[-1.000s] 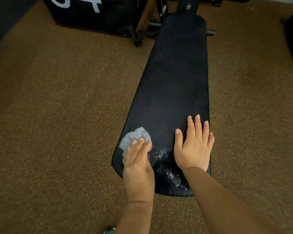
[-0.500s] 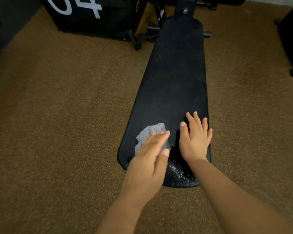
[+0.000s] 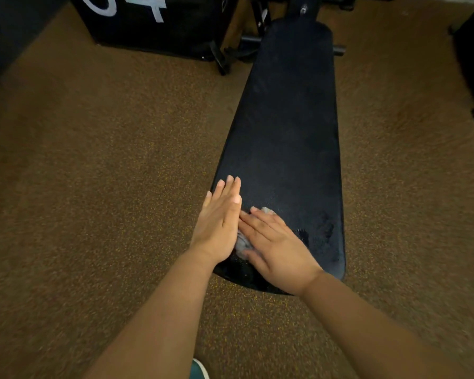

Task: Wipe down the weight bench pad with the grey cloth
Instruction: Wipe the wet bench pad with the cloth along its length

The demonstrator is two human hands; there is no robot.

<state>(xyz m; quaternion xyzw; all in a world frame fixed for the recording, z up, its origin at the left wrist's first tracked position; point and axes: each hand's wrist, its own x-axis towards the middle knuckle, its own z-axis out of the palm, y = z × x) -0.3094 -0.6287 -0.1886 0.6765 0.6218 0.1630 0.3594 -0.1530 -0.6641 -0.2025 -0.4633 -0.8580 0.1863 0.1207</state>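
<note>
Floor (image 3: 93, 187): brown speckled gym flooring fills most of my view, dim lighting. Far left, a black box (image 3: 159, 26) with white numerals; dark frame tubing beside it at the head of the bench. Weight bench pad (image 3: 285, 138): long black surface running away from me, near end rounded, wet sheen and droplets on the near right part, the far stretch looking dull and, I judge, not yet wiped. Step in hand: wiping the near end, early in the job. Right hand (image 3: 277, 247) lies flat, fingers straight, pressing the grey cloth (image 3: 242, 243) onto the pad; grip released, nothing clenched. Left hand (image 3: 220, 222) flat on the pad's left edge just beside it, fingers straight, likewise released, touching the right fingertips. Cloth bunched, mostly hidden under the right palm, a tuft showing past the fingertips. Next move, as I judge it: keep downward pressure and sweep across the wet patch, then work up the pad.
</note>
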